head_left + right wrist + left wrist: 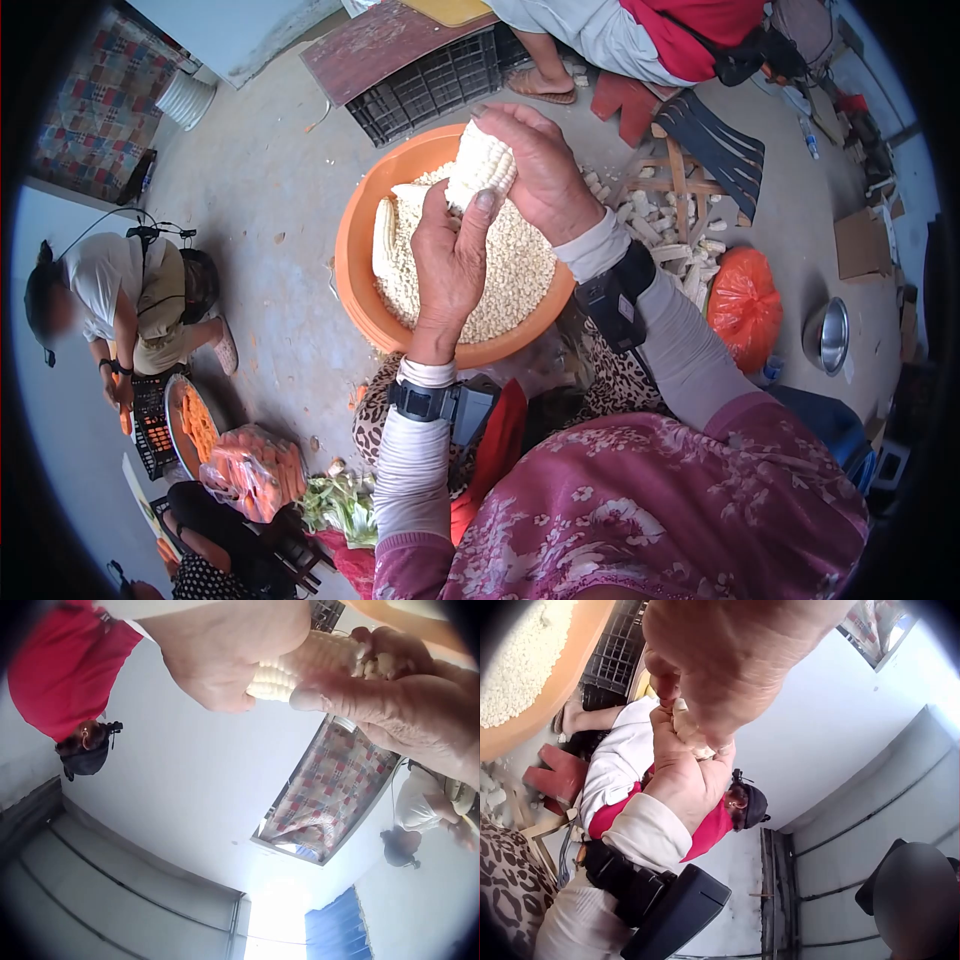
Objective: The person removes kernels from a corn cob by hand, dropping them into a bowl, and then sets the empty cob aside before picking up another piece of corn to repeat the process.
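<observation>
Both hands hold a white corn cob [481, 165] above an orange basin [357, 290]. My right hand [545, 180] grips the cob from its upper right side. At the lower end, my left hand [450, 262] has its thumb pressed on the kernels and its fingers behind. In the right wrist view, rows of kernels show on the corn cob [274, 681] between the hands, with loose kernels [386, 666] at the left fingers. Shelled kernels [510, 275] fill much of the basin, and another whole cob [384, 238] leans inside its left wall.
Stripped cobs [690, 262] lie on the floor at right, near an orange plastic bag [745, 310] and a metal bowl [828, 336]. A black crate [425, 98] stands beyond the basin. At left, a person [130, 300] bends over a basin of orange pieces [198, 425].
</observation>
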Demonstrator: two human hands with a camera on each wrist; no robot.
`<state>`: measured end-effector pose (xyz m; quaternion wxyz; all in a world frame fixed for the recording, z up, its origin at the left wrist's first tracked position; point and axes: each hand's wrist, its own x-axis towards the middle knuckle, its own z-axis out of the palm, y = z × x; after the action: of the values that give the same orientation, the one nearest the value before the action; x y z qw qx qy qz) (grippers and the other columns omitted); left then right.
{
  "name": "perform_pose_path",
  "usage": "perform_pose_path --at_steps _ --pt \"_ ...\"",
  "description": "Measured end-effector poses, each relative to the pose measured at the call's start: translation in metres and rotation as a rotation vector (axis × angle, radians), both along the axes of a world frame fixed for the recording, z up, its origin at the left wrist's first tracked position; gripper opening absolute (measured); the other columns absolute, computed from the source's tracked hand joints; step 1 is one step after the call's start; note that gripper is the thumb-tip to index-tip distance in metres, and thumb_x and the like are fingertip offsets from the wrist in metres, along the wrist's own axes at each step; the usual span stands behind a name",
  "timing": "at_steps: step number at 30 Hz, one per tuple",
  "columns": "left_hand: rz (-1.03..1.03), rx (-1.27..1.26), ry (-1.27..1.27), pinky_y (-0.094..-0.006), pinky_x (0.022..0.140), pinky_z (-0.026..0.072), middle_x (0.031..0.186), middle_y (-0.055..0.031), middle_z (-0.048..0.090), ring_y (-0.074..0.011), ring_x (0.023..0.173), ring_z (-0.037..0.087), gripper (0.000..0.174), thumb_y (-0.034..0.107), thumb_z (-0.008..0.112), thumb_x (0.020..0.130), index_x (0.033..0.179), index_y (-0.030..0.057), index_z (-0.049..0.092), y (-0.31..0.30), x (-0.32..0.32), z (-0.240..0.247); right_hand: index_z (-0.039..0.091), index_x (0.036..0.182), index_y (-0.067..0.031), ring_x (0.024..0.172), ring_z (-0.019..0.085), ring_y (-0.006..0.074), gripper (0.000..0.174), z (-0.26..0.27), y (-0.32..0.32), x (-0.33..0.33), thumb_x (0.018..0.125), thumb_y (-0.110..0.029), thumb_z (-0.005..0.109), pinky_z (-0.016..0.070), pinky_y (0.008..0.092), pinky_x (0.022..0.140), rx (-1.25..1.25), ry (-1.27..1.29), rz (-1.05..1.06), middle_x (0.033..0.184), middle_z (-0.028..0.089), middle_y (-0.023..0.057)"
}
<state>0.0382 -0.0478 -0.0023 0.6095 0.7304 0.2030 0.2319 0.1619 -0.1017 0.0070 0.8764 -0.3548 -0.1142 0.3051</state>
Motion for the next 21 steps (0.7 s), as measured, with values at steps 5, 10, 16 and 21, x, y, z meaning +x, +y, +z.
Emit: perform_pose_path --at_steps 5,10,16,21 --pt "-0.135 -0.098 -0.090 -0.0204 0.058 0.0418 0.080 -0.0021 0.058 -0.0057 0.068 0.051 0.037 0.023 0.053 0.094 0.120 -0.0017 0.048 0.006 -0.001 -0.003 0.054 0.091 0.0002 0.069 0.058 0.0117 0.022 -0.001 -0.002 0.005 0.080 -0.013 0.068 0.0496 0.0260 0.061 0.032 0.024 -0.006 0.078 0.058 0.0049" --pt "-0.156 -0.420 -0.061 -0.0174 0.054 0.0384 0.078 -0.0011 0.055 -0.0059 0.065 0.049 0.038 0.032 0.049 0.095 0.119 0.0027 0.048 0.003 -0.003 0.000 0.054 0.092 0.0009 0.068 0.058 0.0115 0.023 0.006 -0.004 0.002 0.079 -0.012 0.069 0.0495 0.0252 0.059 0.011 -0.033 -0.037 0.078 0.058 0.0057" --pt "-0.123 -0.898 -0.038 -0.0168 0.046 0.0342 0.081 -0.0060 0.057 -0.0100 0.058 0.049 0.046 0.049 0.041 0.094 0.112 0.0070 0.050 0.003 0.000 0.010 0.053 0.096 0.0028 0.068 0.058 0.0103 0.027 0.011 -0.004 -0.008 0.078 -0.011 0.069 0.0487 0.0238 0.060 -0.025 -0.120 -0.039 0.080 0.059 0.0063" --pt "-0.189 -0.950 -0.009 -0.0171 0.042 0.0323 0.080 -0.0093 0.057 -0.0117 0.057 0.049 0.046 0.049 0.043 0.094 0.112 0.0065 0.049 0.007 -0.002 0.004 0.053 0.098 0.0034 0.070 0.058 0.0107 0.029 0.012 -0.004 -0.011 0.077 -0.009 0.068 0.0485 0.0241 0.060 -0.077 -0.222 -0.040 0.082 0.059 0.0072"
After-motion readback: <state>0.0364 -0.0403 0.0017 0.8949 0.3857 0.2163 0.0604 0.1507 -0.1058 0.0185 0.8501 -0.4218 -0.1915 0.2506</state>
